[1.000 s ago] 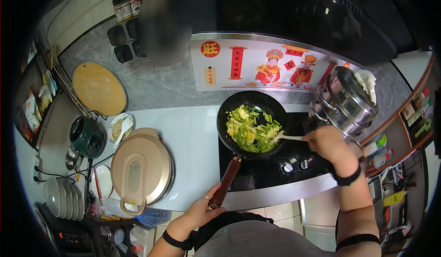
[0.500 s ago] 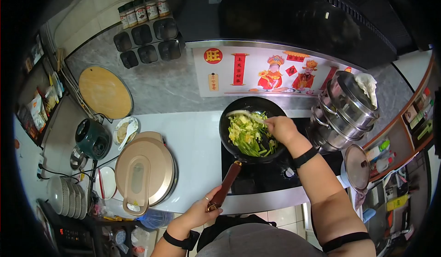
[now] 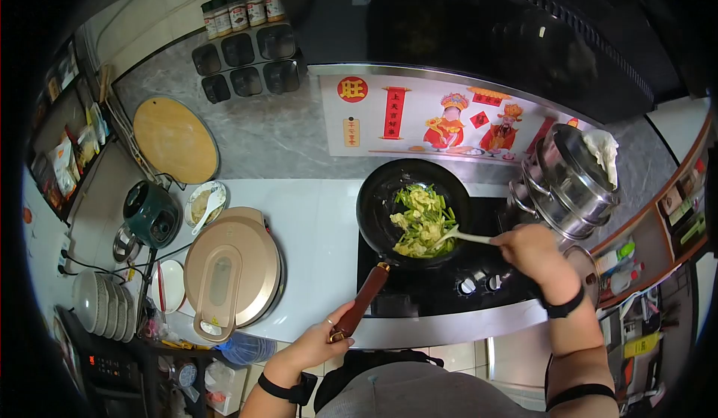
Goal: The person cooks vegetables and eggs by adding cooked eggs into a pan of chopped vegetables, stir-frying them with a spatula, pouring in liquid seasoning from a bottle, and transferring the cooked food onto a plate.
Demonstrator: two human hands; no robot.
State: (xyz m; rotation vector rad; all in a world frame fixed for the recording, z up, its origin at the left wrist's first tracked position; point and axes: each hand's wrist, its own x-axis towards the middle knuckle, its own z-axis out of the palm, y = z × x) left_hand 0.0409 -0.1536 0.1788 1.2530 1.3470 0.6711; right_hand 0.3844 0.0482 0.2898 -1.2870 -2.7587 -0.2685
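"What is the left hand (image 3: 318, 341) doing?"

"It's wrapped round the brown handle (image 3: 362, 299) of the black pan (image 3: 378, 220). The pan sits on the stove (image 3: 437, 294)."

"And the right hand (image 3: 529, 248)?"

"Its fingers pinch a pale spatula (image 3: 473, 237). The tip is in the green and yellow food (image 3: 426, 223), inside the pan."

Person's clothing: grey top (image 3: 422, 392), plain over the visible part; black fabric (image 3: 340, 380) shows along its edge. Left hand (image 3: 314, 343): one slim metallic ring (image 3: 330, 321). Left wrist: black strap (image 3: 275, 389) carrying a dark, blocky unit (image 3: 305, 388), face not legible. Right wrist: plain black band (image 3: 566, 306). Higher on that arm: second black band (image 3: 582, 392). Forearms bare of sleeves.
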